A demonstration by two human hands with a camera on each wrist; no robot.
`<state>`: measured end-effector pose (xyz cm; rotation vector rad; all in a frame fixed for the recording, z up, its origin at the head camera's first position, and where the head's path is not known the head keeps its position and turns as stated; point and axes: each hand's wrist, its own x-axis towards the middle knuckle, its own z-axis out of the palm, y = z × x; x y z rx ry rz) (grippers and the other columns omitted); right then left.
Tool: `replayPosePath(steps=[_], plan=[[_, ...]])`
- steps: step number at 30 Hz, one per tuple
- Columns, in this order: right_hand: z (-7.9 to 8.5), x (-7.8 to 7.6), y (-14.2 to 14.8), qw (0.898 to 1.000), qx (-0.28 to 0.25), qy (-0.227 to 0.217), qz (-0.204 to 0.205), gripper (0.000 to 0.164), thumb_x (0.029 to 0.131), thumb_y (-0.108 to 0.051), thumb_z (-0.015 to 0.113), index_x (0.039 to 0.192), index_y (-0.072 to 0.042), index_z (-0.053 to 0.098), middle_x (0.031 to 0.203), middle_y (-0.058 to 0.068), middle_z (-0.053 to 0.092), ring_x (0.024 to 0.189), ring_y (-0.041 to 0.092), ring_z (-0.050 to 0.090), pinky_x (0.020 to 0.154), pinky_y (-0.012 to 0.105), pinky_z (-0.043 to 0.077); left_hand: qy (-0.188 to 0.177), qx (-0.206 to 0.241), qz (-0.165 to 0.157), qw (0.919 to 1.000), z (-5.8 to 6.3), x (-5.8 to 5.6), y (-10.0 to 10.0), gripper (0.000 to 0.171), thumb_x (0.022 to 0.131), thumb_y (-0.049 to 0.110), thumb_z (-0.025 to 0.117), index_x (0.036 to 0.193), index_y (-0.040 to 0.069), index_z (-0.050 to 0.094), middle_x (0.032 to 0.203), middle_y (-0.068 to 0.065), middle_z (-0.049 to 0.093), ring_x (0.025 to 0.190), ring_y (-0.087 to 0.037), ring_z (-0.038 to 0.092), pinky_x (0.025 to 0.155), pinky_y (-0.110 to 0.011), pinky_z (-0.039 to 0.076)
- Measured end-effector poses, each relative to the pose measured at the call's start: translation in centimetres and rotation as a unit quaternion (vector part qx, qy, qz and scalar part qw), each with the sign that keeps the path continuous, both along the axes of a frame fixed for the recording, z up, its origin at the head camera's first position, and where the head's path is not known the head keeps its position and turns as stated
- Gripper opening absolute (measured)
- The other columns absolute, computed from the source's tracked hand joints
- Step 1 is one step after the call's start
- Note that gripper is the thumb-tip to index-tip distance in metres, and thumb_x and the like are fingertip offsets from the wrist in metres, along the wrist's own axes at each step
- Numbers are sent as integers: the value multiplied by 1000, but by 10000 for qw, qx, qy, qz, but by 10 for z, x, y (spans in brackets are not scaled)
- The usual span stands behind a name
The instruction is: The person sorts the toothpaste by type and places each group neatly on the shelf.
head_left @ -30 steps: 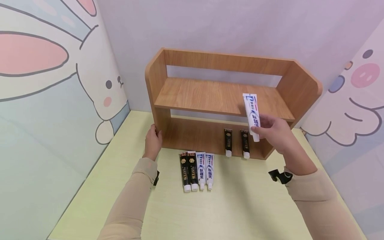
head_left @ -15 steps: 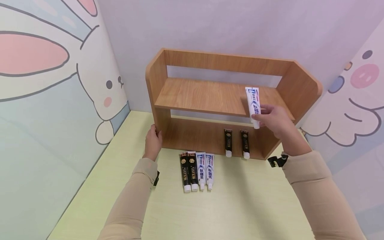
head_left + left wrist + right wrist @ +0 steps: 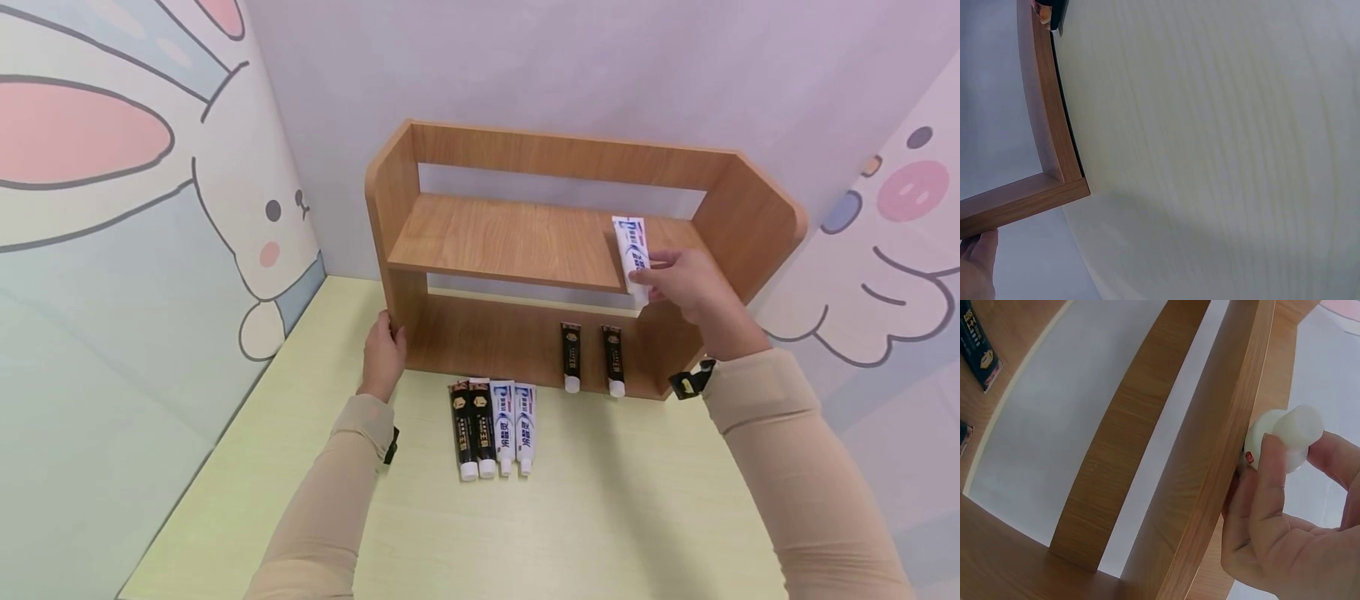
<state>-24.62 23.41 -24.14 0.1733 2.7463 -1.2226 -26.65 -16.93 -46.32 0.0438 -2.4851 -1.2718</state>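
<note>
In the head view, my right hand (image 3: 686,287) pinches a white and blue toothpaste tube (image 3: 632,250) over the right end of the upper board of a wooden shelf (image 3: 510,237). The tube's crimped end points back; its cap end sticks out past the board's front edge. The right wrist view shows the white cap (image 3: 1300,428) between thumb and fingers; whether the tube touches the board is unclear. My left hand (image 3: 382,358) holds the shelf's left side panel near the bottom, its fingers partly hidden. Two black toothpaste tubes (image 3: 572,358) lie on the lower board at the right.
Before the shelf, two more black toothpaste tubes (image 3: 474,429) and two white toothpaste tubes (image 3: 513,429) lie side by side on the pale yellow table (image 3: 450,533). Walls with cartoon animals (image 3: 247,208) stand at both sides. The shelf's right side panel (image 3: 750,217) rises beside my right hand.
My right hand has carried the white toothpaste tube up and back, from in front of the shelf to over the upper board, and tilted it flatter. The left hand stays put.
</note>
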Motion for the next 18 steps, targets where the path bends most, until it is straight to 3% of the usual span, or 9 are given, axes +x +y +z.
replayPosePath(steps=[7, 18], plan=[[2, -11, 2, 9999, -151, -20, 43, 61, 95, -22, 65, 142, 7, 41, 128, 23, 42, 80, 22, 50, 64, 21, 46, 44, -59, 22, 10000, -1, 0, 0, 34, 102, 10, 51, 132, -2, 42, 123, -23, 53, 108, -36, 56, 90, -50, 49], [3, -20, 1, 10000, -7, -61, -35, 62, 95, -24, 65, 142, 8, 41, 131, 27, 41, 85, 25, 49, 66, 24, 48, -112, -75, 76, 9999, 0, -1, 1, 35, 103, 11, 49, 134, -1, 41, 126, -22, 53, 111, -35, 55, 92, -49, 49]])
